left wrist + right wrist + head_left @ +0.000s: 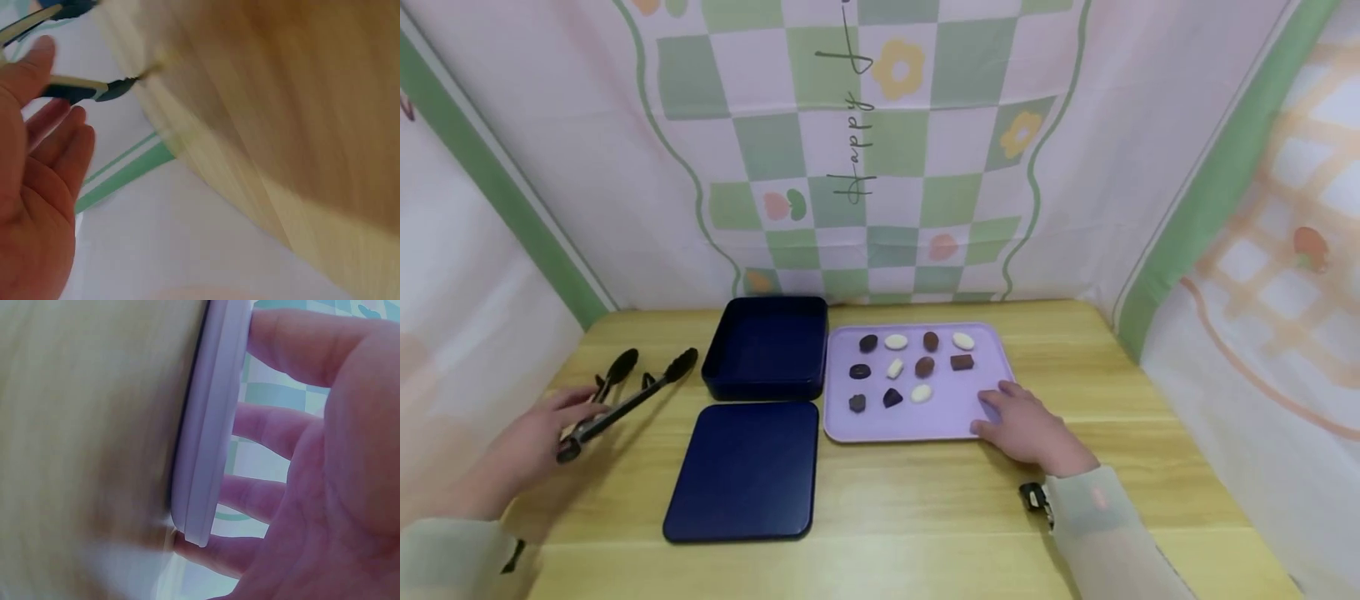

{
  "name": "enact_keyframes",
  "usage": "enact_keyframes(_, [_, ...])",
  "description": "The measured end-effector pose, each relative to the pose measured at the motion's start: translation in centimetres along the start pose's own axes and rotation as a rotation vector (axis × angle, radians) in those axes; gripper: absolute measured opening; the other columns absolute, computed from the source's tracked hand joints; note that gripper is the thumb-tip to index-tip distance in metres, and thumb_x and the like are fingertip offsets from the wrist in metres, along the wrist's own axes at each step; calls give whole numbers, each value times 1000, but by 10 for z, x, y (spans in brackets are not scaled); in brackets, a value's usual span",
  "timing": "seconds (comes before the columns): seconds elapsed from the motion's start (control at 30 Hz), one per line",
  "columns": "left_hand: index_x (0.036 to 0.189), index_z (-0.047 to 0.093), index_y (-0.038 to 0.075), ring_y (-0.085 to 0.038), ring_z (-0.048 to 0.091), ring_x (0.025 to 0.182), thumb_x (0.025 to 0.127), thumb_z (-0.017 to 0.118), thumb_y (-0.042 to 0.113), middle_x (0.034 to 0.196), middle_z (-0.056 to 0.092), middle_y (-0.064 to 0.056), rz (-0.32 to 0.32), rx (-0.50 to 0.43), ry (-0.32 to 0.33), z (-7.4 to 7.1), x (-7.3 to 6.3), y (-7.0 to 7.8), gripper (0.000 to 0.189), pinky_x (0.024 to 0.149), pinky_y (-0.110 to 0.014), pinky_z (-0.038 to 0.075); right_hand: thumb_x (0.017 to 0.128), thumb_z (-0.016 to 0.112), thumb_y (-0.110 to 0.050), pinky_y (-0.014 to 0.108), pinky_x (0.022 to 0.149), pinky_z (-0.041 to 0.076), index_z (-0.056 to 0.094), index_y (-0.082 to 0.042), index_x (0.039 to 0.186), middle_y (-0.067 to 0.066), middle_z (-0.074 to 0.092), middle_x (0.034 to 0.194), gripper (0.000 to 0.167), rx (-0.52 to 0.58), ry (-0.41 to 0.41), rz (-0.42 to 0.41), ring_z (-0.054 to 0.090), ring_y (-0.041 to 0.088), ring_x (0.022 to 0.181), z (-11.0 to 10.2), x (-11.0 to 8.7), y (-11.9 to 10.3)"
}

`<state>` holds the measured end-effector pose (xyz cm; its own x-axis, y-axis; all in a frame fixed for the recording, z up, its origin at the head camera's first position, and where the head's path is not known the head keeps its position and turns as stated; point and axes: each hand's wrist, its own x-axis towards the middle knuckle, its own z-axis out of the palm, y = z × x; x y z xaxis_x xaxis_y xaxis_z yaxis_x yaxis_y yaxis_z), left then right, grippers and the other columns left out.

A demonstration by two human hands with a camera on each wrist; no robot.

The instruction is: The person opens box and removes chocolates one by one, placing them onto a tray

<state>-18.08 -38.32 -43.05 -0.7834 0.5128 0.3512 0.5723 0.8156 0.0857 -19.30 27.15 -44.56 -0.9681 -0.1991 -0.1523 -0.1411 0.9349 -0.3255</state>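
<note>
My left hand (535, 442) pinches a pair of tongs (638, 402) between thumb and fingers at the table's left side. The tongs' arms are spread apart, their dark scalloped tips pointing away from me; between them lies nothing. In the left wrist view the thumb presses on one tong arm (78, 87). My right hand (1022, 421) rests its spread fingers on the right end of a lilac tray (951, 421). The right wrist view shows the fingertips at the tray's rim (209, 437). Several small chocolates, dark, brown and white, such as a brown oval one (924, 367), lie in rough rows.
A dark blue open box (767, 385) stands left of the tray, at the back of the wooden table (910, 517). Its matching flat lid (745, 475) lies just in front of it. A patterned curtain (895, 142) hangs behind the table and along both sides.
</note>
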Motion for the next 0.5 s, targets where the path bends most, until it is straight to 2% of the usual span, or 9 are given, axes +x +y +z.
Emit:
enact_keyframes(0.07, [113,69,0,-47,63,84,57,70,-26,122,52,-34,22,39,-36,2,-6,-3,62,51,-38,49,97,60,-44,80,90,29,50,-1,145,32,29,153,65,-2,-7,6,28,53,137,1,0,0])
enact_keyframes(0.1, [114,70,1,-46,64,83,61,69,-26,124,52,-35,0,42,-72,2,-9,-3,59,51,-37,50,97,60,-44,81,90,29,50,-2,146,32,29,153,66,-4,-7,11,28,53,137,2,0,0])
enact_keyframes(0.17, [116,71,3,-47,65,85,68,68,-21,128,50,-36,-67,27,-153,2,-15,-1,54,59,-45,54,97,60,-45,82,89,28,49,-3,146,31,28,154,66,-5,-8,11,28,53,138,2,1,-1])
enact_keyframes(0.23, [119,71,4,-53,61,95,74,64,-18,132,47,-37,-146,1,-246,3,-20,2,50,66,-54,54,96,60,-45,83,89,27,49,-3,146,30,28,155,66,-2,-11,12,27,53,138,2,2,-3])
enact_keyframes(0.3, [122,69,1,-54,60,98,77,60,-16,134,44,-37,-202,-18,-306,4,-23,5,49,67,-52,55,96,60,-45,83,89,26,49,-3,147,30,27,155,66,0,-15,11,27,53,138,2,2,-4])
enact_keyframes(0.43, [124,64,-4,-51,62,97,79,60,-10,129,47,-39,-187,6,-301,6,-23,8,45,65,-45,55,96,60,-45,83,89,26,49,-3,147,30,27,155,66,5,-20,14,26,52,138,3,1,-6])
enact_keyframes(0.5, [124,62,-7,-53,60,98,80,60,-8,125,51,-39,-223,6,-311,3,-21,12,44,72,-52,54,96,61,-45,83,89,26,50,-3,146,30,28,154,66,12,-24,10,27,53,138,4,0,-6])
